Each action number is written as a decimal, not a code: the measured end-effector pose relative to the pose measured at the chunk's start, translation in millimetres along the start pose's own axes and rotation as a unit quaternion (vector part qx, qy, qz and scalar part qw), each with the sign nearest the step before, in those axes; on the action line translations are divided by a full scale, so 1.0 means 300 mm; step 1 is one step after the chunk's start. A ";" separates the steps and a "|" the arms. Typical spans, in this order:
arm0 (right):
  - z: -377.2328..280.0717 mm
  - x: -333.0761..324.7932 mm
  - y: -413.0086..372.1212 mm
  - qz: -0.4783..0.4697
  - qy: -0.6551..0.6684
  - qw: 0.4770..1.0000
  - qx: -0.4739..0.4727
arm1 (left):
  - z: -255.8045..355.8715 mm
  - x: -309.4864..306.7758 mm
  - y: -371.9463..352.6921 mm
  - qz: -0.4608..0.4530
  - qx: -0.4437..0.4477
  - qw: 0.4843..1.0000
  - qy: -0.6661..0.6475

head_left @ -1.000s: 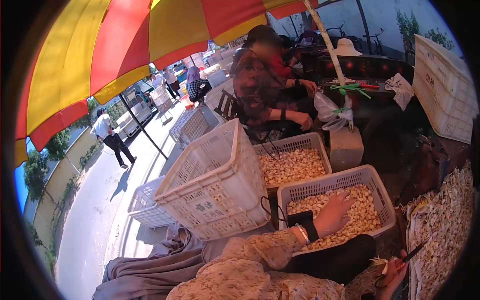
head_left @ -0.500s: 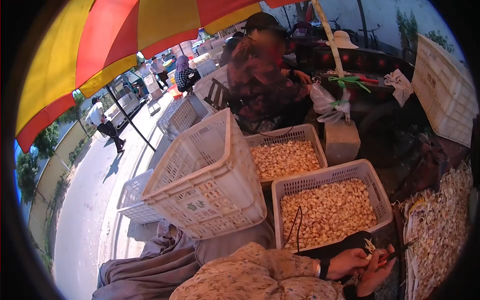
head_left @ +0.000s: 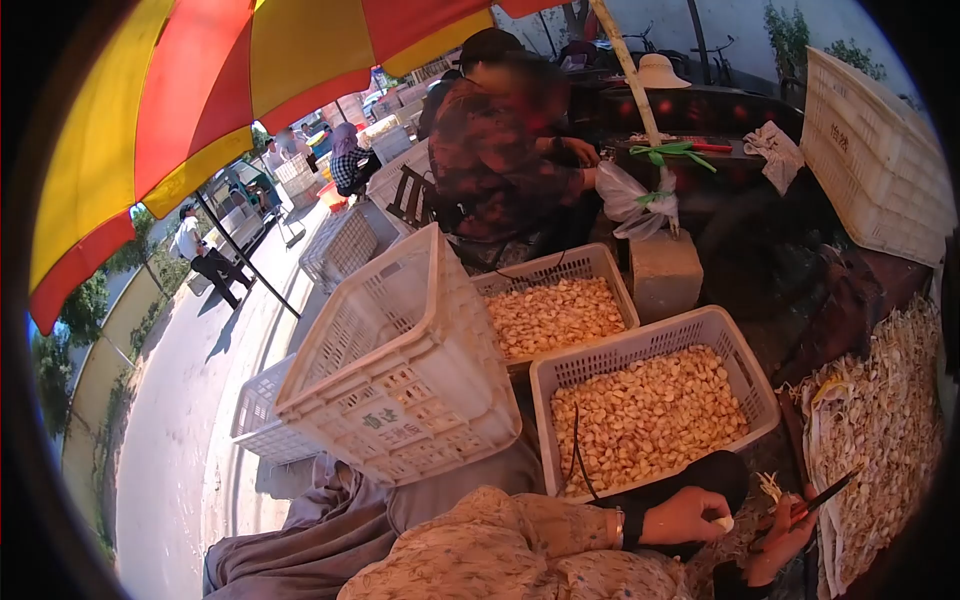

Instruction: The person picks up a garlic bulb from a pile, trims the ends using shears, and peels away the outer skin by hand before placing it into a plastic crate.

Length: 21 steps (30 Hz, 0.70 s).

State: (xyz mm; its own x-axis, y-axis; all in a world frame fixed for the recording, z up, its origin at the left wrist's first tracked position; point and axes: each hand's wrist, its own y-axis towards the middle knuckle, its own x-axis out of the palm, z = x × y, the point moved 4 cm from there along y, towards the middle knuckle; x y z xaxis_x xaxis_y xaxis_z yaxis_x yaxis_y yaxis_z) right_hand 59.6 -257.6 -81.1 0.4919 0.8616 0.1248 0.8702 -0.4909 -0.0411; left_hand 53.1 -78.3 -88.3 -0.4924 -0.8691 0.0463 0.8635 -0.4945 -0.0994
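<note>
At the lower right, my left hand [head_left: 685, 516] is closed, with a pale garlic clove [head_left: 724, 523] pinched between thumb and fingertips. Beside it on the right, my right hand [head_left: 782, 545] grips a red-handled cutting tool [head_left: 797, 513], whose long dark blade points up and right. A dry, stringy garlic stub [head_left: 768, 487] sticks up by the right fingers. Just beyond my left hand stands a white plastic crate [head_left: 757, 392] holding many loose garlic cloves [head_left: 645, 415]. A thin dark cord [head_left: 577, 445] hangs over its near side.
Behind it is a second crate [head_left: 628, 300] of cloves. A tall crate stack [head_left: 400, 400] rises to the left. Dry garlic peelings [head_left: 875, 430] are heaped at right. A person [head_left: 490, 160] sits opposite beside a concrete block [head_left: 668, 272]. A striped umbrella [head_left: 300, 60] hangs overhead.
My hands have moved apart: the left has drawn leftward with a clove in its fingertips, while the right keeps the red-handled tool. The view has shifted slightly.
</note>
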 end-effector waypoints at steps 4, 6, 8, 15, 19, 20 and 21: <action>0.098 -0.215 0.102 -0.030 -0.028 0.993 -0.111 | 0.086 -0.219 -0.015 0.186 0.069 0.965 0.173; 0.159 -0.296 0.103 -0.040 0.083 0.995 0.034 | 0.053 -0.356 0.032 0.244 0.079 0.890 0.376; 0.128 -0.316 0.046 -0.085 -0.121 0.988 0.040 | -0.011 -0.465 0.077 0.258 0.035 0.775 0.576; 0.144 -0.499 -0.035 -0.035 -0.119 0.989 0.081 | 0.029 -0.099 0.259 0.041 0.122 0.925 0.359; 0.028 -0.618 -0.034 0.013 -0.066 0.997 0.044 | -0.050 0.351 0.304 -0.245 0.162 0.858 0.422; 0.001 -0.647 -0.033 0.011 -0.100 0.994 0.032 | -0.161 0.440 0.300 -0.338 0.154 0.821 0.433; -0.033 -0.677 -0.040 0.010 -0.135 0.991 0.021 | -0.291 0.524 0.280 -0.447 0.104 0.749 0.479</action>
State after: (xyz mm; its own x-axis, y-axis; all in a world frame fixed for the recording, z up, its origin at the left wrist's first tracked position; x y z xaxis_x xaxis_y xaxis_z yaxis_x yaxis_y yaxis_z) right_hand -50.9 -428.1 -96.0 0.4929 0.8576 -0.1467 0.8579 -0.5072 -0.0824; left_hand 38.7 -255.8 -176.0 -0.6501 0.1648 -0.7417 0.0917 -0.9520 -0.2919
